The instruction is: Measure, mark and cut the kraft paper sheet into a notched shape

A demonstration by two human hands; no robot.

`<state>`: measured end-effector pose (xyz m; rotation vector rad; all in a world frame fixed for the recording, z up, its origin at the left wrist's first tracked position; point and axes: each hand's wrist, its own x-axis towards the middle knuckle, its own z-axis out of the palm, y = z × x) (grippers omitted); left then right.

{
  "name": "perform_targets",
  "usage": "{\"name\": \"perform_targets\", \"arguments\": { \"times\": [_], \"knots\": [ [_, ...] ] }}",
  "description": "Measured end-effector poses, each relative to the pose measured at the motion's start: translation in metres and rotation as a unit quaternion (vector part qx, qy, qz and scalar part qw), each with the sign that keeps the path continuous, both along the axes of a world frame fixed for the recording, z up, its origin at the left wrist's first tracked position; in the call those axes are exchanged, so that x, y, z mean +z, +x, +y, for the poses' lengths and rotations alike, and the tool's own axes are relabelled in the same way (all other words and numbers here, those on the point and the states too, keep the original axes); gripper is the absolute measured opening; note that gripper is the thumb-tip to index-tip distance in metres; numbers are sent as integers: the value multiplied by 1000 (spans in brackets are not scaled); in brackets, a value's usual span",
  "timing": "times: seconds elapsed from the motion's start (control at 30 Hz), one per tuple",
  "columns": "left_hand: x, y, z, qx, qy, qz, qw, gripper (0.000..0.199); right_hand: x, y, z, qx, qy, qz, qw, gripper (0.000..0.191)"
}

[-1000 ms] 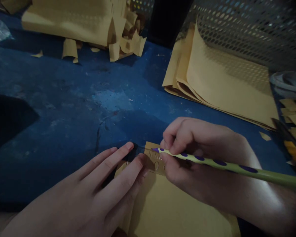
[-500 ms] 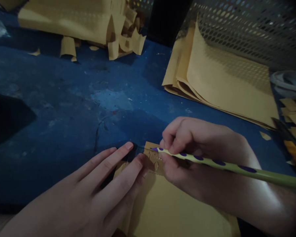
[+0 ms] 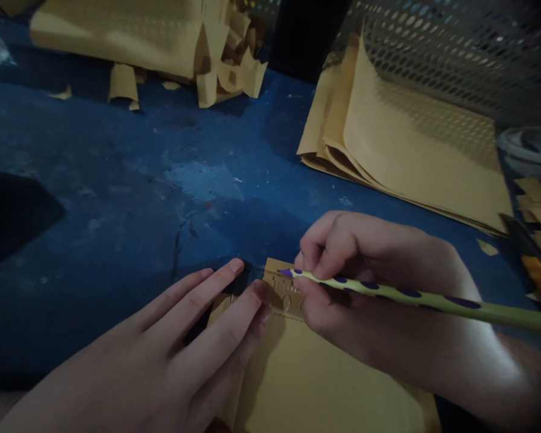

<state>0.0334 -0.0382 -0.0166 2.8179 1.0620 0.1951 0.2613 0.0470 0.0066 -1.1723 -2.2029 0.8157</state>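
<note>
My right hand pinches a green pencil with purple spots, its tip at the top edge of a clear ruler. That ruler lies across the upper end of a brown paper piece, with small marks and round holes showing through. My left hand lies spread over the left part of the ruler and paper, fingertips pressing down. The right end of the ruler is hidden under my right hand.
Folded brown paper sheets rest at the back right, against a perforated metal basket. Torn paper scraps lie at the back beside a larger paper stack. A cutter with an orange part lies at the right edge on the blue table.
The pencil and my right hand have shifted slightly to the right along the ruler's edge. My left hand stays in place.
</note>
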Motion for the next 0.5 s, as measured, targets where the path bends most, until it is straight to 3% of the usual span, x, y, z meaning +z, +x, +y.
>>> {"name": "perform_targets", "arguments": {
  "times": [0.5],
  "knots": [
    [1,-2,-1,-1,1,-2,1000,65,-1,-2,1,6,-13,3,1000,28]
  ]
}}
